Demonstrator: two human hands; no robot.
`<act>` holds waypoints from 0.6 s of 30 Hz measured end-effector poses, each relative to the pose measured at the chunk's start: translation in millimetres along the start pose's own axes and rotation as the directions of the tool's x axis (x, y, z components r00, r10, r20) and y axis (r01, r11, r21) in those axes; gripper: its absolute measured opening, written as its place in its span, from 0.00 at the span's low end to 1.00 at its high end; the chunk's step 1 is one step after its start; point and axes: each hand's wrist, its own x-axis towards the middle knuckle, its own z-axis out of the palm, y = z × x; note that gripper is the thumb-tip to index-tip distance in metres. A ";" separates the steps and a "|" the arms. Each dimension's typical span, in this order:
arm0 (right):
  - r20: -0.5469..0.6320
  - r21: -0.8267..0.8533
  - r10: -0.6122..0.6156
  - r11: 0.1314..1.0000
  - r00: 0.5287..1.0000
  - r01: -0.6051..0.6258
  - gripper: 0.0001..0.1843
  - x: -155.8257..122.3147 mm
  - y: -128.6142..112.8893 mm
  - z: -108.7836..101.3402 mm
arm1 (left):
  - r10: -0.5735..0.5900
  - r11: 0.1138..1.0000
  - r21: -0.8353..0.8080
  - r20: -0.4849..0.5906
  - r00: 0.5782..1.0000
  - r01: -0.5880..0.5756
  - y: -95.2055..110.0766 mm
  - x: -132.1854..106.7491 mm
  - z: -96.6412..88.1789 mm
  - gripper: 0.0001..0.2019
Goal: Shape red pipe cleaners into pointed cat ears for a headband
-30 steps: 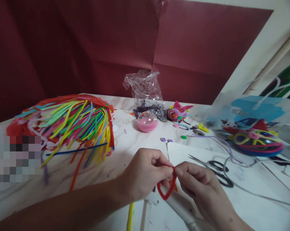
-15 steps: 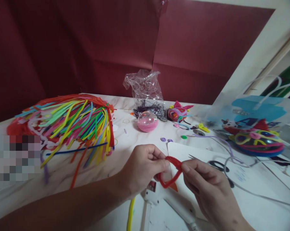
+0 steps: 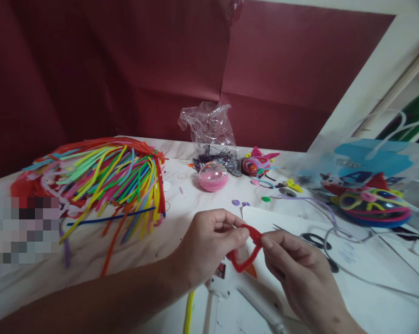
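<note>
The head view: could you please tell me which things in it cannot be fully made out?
All in the head view:
Red loop: the left hand hides the part it pinches.
Scissors: the right hand covers part of them.
Yellow strip: cut off by the bottom edge.
Blue writing on the white paper: too small and blurred to read.
</note>
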 end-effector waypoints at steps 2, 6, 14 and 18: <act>0.008 -0.003 -0.005 1.000 1.000 0.005 0.13 -0.4 0.3 0.8 | 0.008 1.000 0.028 -0.029 1.000 -0.007 0.4 0.2 0.2 0.05; 0.021 0.009 0.004 1.000 1.000 -0.005 0.12 -1.5 -0.6 3.3 | 0.001 0.998 0.060 -0.042 0.999 0.001 0.5 -1.2 1.5 0.05; 0.138 -0.201 -0.107 0.970 0.985 0.134 0.10 -5.2 -4.8 4.3 | -0.081 0.996 -0.036 0.045 0.996 0.083 -0.1 -2.6 4.6 0.05; 0.126 -0.378 -0.195 0.897 0.973 0.229 0.10 -8.7 -2.0 1.1 | -0.146 0.988 -0.038 0.014 0.989 0.146 2.1 0.0 2.7 0.05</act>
